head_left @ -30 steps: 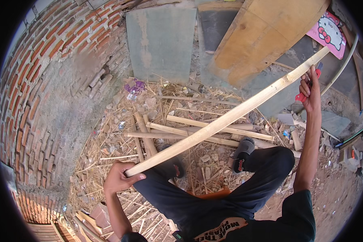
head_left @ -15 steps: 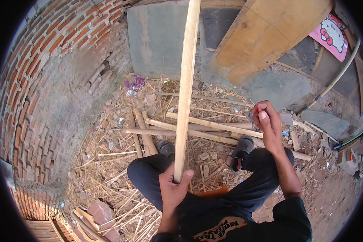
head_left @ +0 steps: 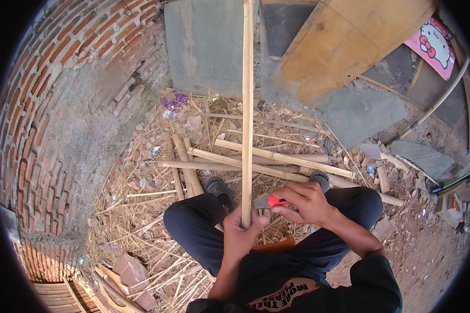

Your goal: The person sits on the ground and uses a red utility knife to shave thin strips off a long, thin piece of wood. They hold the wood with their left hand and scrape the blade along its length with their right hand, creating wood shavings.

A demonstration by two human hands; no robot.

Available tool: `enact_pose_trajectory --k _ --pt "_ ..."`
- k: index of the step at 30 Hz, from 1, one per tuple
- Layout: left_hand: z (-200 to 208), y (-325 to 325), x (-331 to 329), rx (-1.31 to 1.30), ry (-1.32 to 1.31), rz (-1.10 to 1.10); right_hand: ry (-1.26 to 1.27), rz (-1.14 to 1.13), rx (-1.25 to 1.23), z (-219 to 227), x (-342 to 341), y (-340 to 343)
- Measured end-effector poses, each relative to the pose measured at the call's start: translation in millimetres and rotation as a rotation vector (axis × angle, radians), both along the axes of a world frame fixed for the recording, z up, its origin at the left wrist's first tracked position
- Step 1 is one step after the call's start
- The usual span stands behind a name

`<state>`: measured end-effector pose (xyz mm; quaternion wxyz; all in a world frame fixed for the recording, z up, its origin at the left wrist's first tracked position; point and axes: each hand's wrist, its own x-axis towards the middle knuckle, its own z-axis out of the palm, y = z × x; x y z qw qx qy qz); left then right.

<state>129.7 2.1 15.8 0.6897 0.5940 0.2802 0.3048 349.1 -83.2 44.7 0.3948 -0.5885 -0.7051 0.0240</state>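
My left hand (head_left: 243,232) grips the near end of a long pale bamboo strip (head_left: 248,99) that points straight away from me, up past the top of the view. My right hand (head_left: 305,203) holds a red-handled knife (head_left: 271,202) just to the right of the strip, with its blade close to the strip near my left hand. I sit with both knees bent, dark trousers and dark shoes over the littered ground.
Several bamboo lengths (head_left: 277,159) lie crossed on the ground beyond my feet, amid straw and shavings. A curved brick wall (head_left: 52,120) stands at left. Grey slabs (head_left: 203,47) and a wooden board (head_left: 344,41) lean at the back. Bricks (head_left: 130,271) lie near left.
The strip has swung from a diagonal held by both hands to pointing straight ahead, held only by my left hand. My right hand let go of it and now holds the red knife.
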Motion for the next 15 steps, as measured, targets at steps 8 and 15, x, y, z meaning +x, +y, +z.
enact_pose_trajectory --k 8,15 --pt "3.8 0.1 0.8 -0.153 -0.095 -0.101 -0.011 0.017 0.028 -4.1 -11.0 5.0" --pt "3.6 1.8 -2.7 -0.174 -0.056 -0.225 -0.05 0.004 0.057 3.7 -15.5 4.5"
